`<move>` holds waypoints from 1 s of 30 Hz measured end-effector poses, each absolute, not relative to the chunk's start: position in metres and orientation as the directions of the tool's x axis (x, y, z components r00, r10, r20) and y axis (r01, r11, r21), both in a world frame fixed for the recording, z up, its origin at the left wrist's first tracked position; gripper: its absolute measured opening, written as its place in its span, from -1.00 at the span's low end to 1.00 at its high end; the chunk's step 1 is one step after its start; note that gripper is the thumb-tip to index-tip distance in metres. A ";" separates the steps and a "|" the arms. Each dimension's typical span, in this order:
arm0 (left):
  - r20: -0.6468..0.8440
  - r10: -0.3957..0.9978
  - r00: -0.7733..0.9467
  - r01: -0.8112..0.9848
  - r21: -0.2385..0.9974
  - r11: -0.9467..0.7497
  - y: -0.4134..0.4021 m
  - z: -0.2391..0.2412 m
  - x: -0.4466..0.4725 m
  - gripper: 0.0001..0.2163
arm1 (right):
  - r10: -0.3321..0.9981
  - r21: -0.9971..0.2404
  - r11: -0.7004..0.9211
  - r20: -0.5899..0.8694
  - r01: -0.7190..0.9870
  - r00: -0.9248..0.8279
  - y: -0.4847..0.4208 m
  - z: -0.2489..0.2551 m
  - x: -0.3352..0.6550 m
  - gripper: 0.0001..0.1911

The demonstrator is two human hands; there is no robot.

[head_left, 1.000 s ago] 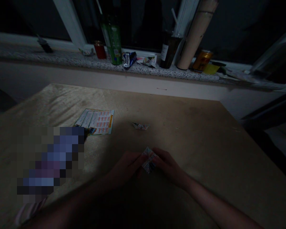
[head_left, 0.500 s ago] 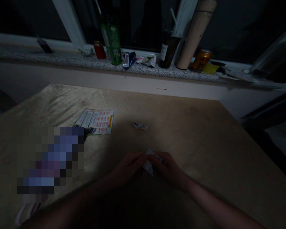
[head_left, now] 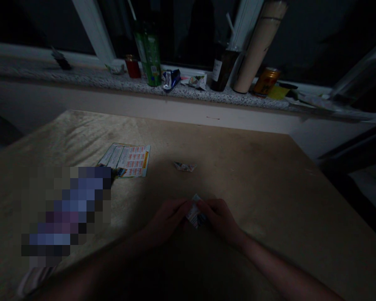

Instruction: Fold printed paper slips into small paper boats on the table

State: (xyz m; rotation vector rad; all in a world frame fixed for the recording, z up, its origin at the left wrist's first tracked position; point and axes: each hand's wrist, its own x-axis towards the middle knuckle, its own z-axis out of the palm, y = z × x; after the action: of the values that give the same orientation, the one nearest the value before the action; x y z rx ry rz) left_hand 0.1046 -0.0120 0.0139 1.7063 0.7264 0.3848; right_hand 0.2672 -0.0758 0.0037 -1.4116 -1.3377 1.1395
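A small folded piece of printed paper sits between my two hands just above the tan table. My left hand pinches its left side with closed fingers. My right hand pinches its right side, fingers curled over it. Both forearms reach in from the bottom of the dim view. A second small folded paper piece lies flat on the table a little beyond my hands.
A printed sheet lies on the table at left, next to a blurred patch. The stone windowsill behind holds a green bottle, a red can, wrappers, a dark bottle, a cardboard tube and an orange can.
My hands keep working the folded paper in place; its top corner dipped lower between my fingers and then rose slightly. Nothing else on the table moved.
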 end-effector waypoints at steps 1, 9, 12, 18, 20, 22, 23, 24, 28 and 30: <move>-0.125 0.649 0.750 0.262 0.958 -0.119 -0.012 0.013 0.105 -0.63 | 0.997 -0.974 -0.070 -0.063 0.215 0.037 -0.075 0.003 0.268 -0.52; -0.190 0.588 0.786 0.264 0.963 -0.043 -0.009 0.009 0.107 -0.64 | 0.995 -0.996 -0.091 -0.090 -0.020 -0.044 -0.077 0.007 0.269 -0.55; -0.218 0.584 0.782 0.285 0.958 -0.024 -0.007 0.009 0.109 -0.64 | 0.996 -0.996 -0.087 -0.087 0.005 -0.006 -0.077 0.003 0.268 -0.56; -0.234 0.562 0.793 0.300 0.953 -0.027 -0.006 0.008 0.108 -0.65 | 0.997 -0.996 -0.061 -0.064 0.067 -0.037 -0.074 0.002 0.267 -0.57; -0.233 0.550 0.802 0.309 0.950 -0.047 -0.007 0.008 0.108 -0.64 | 0.998 -0.992 -0.046 -0.051 0.119 -0.040 -0.072 0.004 0.267 -0.59; -0.227 0.549 0.804 0.317 0.946 -0.074 -0.009 0.008 0.109 -0.65 | 0.998 -0.984 -0.038 -0.047 0.175 -0.044 -0.071 0.004 0.267 -0.58; -0.222 0.553 0.803 0.320 0.943 -0.087 -0.010 0.008 0.109 -0.66 | 0.998 -0.978 -0.029 -0.038 0.205 -0.041 -0.070 0.004 0.268 -0.58; -0.217 0.560 0.800 0.324 0.941 -0.098 -0.010 0.008 0.109 -0.66 | 0.999 -0.973 -0.016 -0.025 0.231 -0.036 -0.070 0.004 0.268 -0.57; -0.197 0.577 0.793 0.328 0.935 -0.132 -0.009 0.008 0.108 -0.63 | 1.000 -0.957 0.028 0.026 0.289 -0.008 -0.070 0.001 0.268 -0.56; -0.186 0.574 0.798 0.323 0.935 -0.147 -0.008 0.009 0.108 -0.63 | 0.999 -0.949 0.048 0.047 0.310 -0.010 -0.071 -0.001 0.268 -0.57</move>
State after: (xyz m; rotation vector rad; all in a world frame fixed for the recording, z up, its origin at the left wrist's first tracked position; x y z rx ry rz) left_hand 0.1081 -0.0085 0.0095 1.7520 0.6993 0.2522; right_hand 0.2679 -0.0709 -0.0008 -1.3989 -1.4612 1.0086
